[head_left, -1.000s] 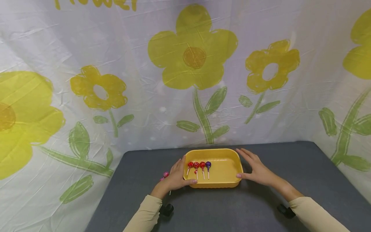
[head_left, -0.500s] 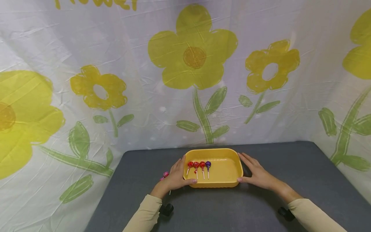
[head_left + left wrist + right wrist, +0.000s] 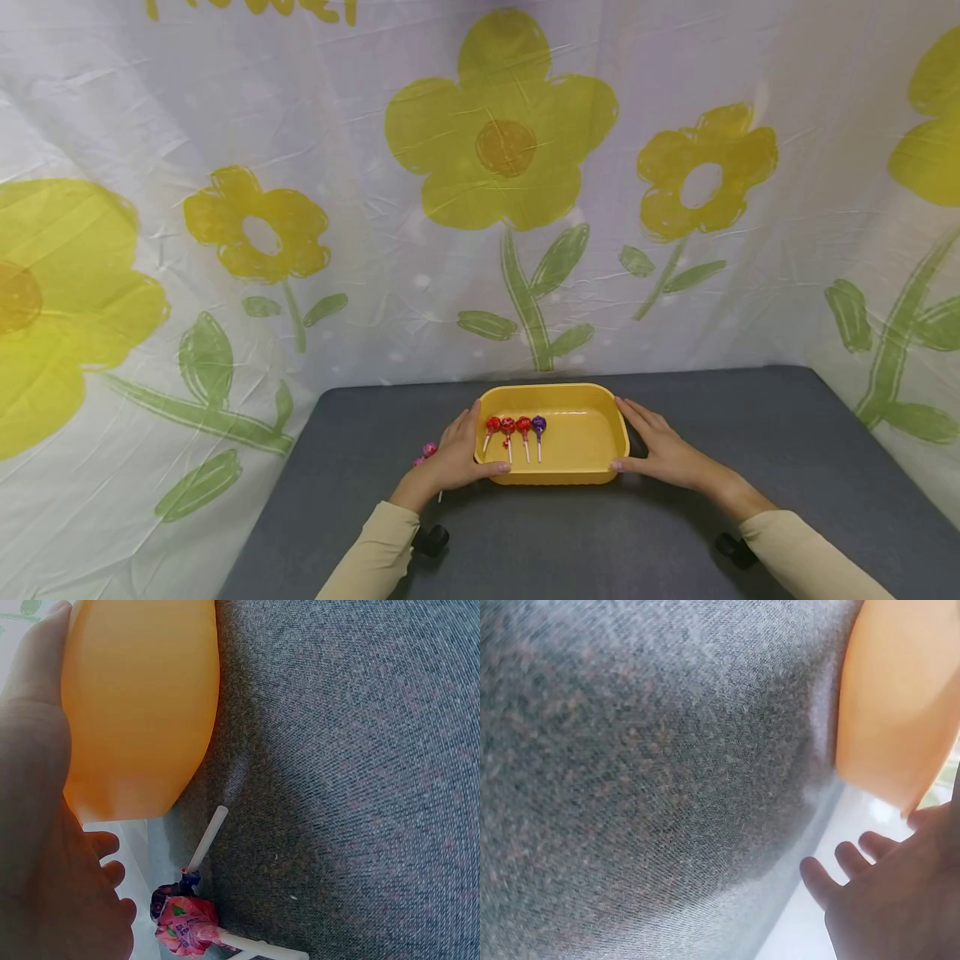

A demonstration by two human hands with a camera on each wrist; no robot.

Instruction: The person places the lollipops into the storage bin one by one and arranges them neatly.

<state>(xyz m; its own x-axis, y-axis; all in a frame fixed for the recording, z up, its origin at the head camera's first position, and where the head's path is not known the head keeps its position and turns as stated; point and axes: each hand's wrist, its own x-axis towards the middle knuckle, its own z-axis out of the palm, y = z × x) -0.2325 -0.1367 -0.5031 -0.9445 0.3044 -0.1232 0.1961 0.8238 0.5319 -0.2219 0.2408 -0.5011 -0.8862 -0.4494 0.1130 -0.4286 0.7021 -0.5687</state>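
Note:
A yellow plastic tray (image 3: 585,433) stands on the dark table, held between both hands. Inside, toward its left end, three red lollipops (image 3: 508,426) and one purple lollipop (image 3: 539,425) lie in a row, sticks toward the person. My left hand (image 3: 450,461) grips the left end, thumb over the front rim and fingers along the side. My right hand (image 3: 670,450) holds the right end, its thumb at the front corner and index fingertip by the back corner; the other fingers (image 3: 820,881) extend past the tray.
Pink-wrapped lollipops (image 3: 186,926) lie on the table left of the tray, partly hidden by the left hand in the head view. A dark grey cloth covers the table (image 3: 570,542). Behind it hangs a white curtain (image 3: 360,325) with yellow flowers.
My right hand has come down and closed in on the tray's right end, its fingertips moving from above the rim to its side. The left hand and the lollipops look unchanged.

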